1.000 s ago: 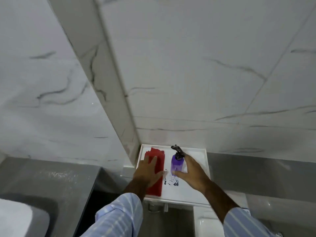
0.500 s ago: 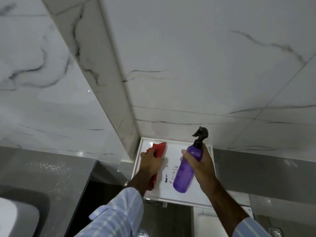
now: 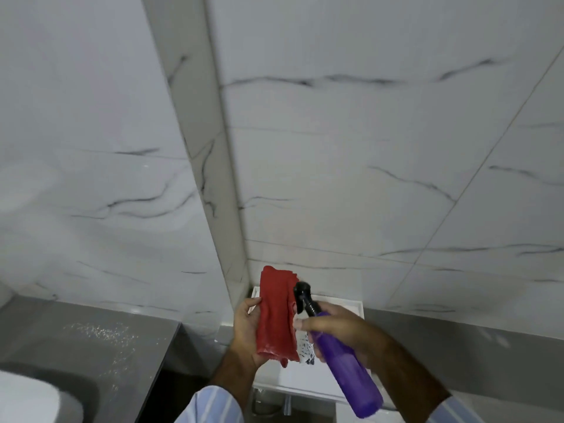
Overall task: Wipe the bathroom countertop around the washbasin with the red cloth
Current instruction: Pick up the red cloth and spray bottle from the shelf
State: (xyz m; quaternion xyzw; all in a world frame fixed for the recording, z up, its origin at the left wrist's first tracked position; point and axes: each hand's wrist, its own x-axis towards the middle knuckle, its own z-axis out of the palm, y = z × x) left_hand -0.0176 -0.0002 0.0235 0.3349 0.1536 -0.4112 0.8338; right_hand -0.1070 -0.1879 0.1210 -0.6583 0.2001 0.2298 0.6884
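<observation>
My left hand holds the red cloth upright in front of me, palm behind it, above the white shelf. My right hand grips a purple spray bottle with a black nozzle; the bottle is tilted, nozzle up and left, close to the cloth. The grey countertop lies at the lower left, speckled with water drops, and the white washbasin shows at the bottom left corner.
A white shelf tray with a printed label sits in the wall corner beneath my hands. Marble-patterned wall tiles fill the upper view, with a protruding tiled column between countertop and shelf. Chrome pipework shows under the shelf.
Both hands lifted off the shelf toward me. The left raised the red cloth free of the tray; the right brought the purple bottle lower and tilted it, nozzle toward the cloth.
</observation>
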